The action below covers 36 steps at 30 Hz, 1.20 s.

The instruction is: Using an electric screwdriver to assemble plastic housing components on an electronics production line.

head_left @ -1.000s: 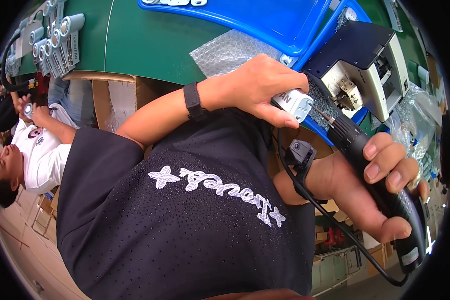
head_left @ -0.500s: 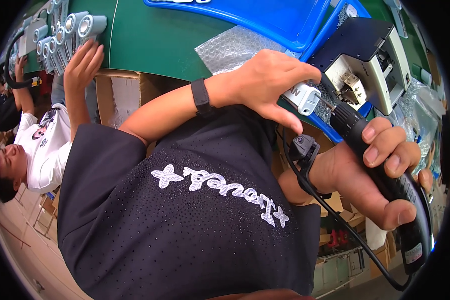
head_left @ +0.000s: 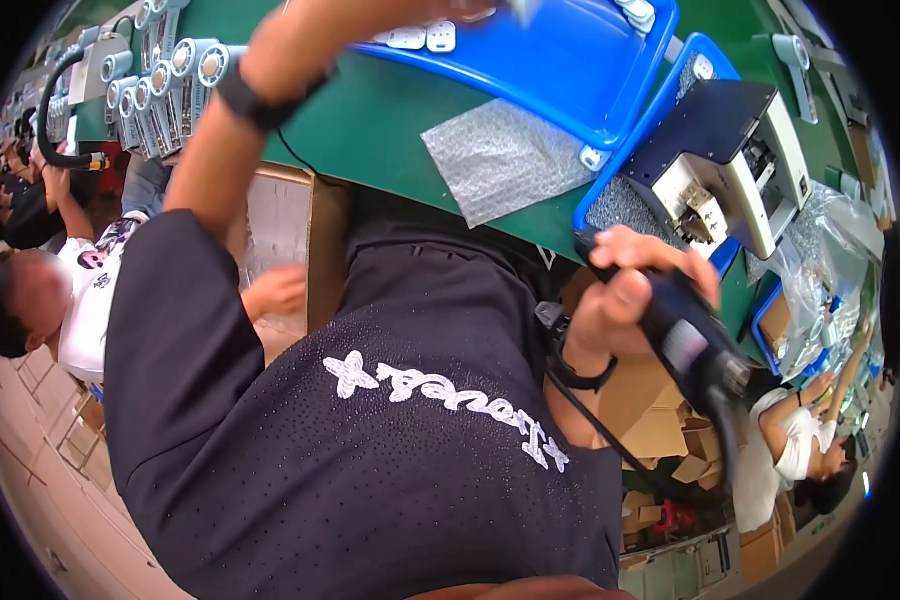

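My right hand [head_left: 630, 285] is wrapped round a black electric screwdriver [head_left: 695, 345], which has a cable at its rear end and is held in front of the screw feeder. Far forward, my left hand [head_left: 420, 8] is blurred and mostly cut off by the top edge, above the large blue tray [head_left: 530, 70]. A pale, smeared piece [head_left: 523, 10] shows beside its fingertips; whether the fingers grip it I cannot tell. White plastic parts [head_left: 405, 38] lie in that tray near my left wrist. A small white part [head_left: 594, 158] rests at the tray's near corner.
A screw feeder [head_left: 705, 130] with a dark top stands by a blue tray of screws [head_left: 615, 205]. Bubble wrap [head_left: 505, 165] lies on the green table [head_left: 390, 110]. Several light-blue, round-headed devices [head_left: 160, 85] stand at left. Co-workers [head_left: 85, 300] sit on both sides.
My left hand has swung forward and left, away from the screwdriver tip, where it was holding a white plastic part. The screwdriver has drawn back left and turned in my right hand.
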Each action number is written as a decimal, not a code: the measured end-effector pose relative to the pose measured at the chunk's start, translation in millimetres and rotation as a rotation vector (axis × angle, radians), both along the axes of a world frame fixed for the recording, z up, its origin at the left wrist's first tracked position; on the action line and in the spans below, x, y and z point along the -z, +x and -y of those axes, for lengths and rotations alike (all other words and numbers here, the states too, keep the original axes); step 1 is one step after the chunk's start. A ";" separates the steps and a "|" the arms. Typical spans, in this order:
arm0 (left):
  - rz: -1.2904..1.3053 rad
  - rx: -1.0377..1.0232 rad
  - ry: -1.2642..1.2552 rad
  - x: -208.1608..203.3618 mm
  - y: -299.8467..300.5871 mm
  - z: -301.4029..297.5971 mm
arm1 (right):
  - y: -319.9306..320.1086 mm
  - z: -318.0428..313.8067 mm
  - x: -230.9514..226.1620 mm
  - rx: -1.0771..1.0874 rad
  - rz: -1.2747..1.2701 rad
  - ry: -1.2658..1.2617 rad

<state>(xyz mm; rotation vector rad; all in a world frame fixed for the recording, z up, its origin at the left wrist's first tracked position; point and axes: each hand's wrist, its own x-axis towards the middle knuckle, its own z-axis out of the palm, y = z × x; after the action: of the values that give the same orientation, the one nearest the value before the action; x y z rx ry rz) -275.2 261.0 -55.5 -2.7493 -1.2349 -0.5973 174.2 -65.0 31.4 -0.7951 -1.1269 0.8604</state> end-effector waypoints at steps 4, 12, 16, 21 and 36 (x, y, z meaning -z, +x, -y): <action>-0.082 -0.060 0.007 -77.3 170.3 24.6 | 6.4 9.5 48.8 0.179 0.196 -0.074; -0.371 -0.207 -0.171 -7.0 113.6 -90.7 | -38.1 -73.1 11.4 -0.012 0.537 -0.461; -0.224 -0.223 -0.680 -112.1 133.6 -35.2 | -78.6 -142.3 1.3 -0.043 1.125 -0.439; 0.182 -0.405 0.235 -87.7 65.2 114.1 | -134.0 -183.2 30.5 -0.176 1.320 -0.364; 0.729 -1.020 -0.071 -31.1 42.3 376.4 | -60.3 -145.1 -9.5 -0.305 0.903 -0.584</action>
<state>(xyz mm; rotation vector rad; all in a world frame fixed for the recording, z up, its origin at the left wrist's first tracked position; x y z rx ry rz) -232.9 -115.4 -24.5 -1.5118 -2.4917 -1.4002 113.9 80.1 40.9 -1.6193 -1.8490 1.1451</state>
